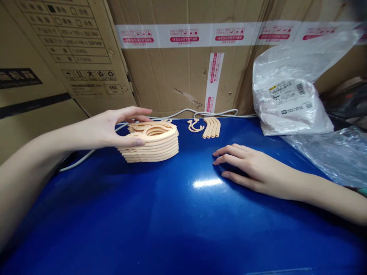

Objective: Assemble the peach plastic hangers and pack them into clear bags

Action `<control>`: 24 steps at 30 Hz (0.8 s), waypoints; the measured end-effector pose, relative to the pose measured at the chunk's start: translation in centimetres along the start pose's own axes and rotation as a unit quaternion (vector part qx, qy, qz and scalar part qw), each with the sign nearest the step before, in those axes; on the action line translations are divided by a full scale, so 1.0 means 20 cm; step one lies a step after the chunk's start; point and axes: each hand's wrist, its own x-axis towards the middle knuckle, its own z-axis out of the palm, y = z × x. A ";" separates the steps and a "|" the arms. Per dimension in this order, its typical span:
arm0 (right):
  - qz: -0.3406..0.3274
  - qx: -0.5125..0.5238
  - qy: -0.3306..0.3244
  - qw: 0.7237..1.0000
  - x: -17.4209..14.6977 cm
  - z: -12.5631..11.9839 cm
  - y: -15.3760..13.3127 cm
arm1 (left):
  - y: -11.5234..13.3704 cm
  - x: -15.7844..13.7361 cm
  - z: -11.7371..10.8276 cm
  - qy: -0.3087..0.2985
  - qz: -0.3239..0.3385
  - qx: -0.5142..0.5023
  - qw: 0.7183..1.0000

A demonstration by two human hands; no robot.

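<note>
A neat stack of beige plastic folding clothes hangers (153, 147) sits on the blue tabletop, left of centre. My left hand (114, 128) reaches over the stack's left end, its thumb lying along the top hanger's near edge and its fingers stretched out over the far side. The hidden fingertips do not show whether they touch. Farther back lie loose beige hooks (195, 125), beside a row of curved beige hanger arms (211, 127). My right hand (249, 166) rests palm down over the table to the right, fingers apart, holding nothing.
Cardboard boxes (169, 72) wall off the back and left. A white cable (183, 110) runs along the table's rear edge. At the back right stands a white plastic bag (289, 99) with a label, and clear plastic film (335, 152) lies in front of it.
</note>
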 end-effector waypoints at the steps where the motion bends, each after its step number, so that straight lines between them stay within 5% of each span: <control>1: 0.000 0.001 0.002 1.000 0.00 0.00 0.00 | 0.00 0.00 0.00 -0.002 -0.002 0.001 1.000; 6: 0.000 0.005 0.006 1.000 0.00 0.00 0.00 | -0.01 0.00 -0.01 -0.017 -0.034 -0.038 0.999; 10: -0.003 0.006 0.005 1.000 0.00 0.00 0.00 | -0.07 0.02 -0.02 0.034 -0.051 -0.077 0.995; 24: -0.002 0.000 -0.014 1.000 0.00 -0.01 -0.01 | -0.14 0.03 -0.04 0.032 -0.086 0.009 0.996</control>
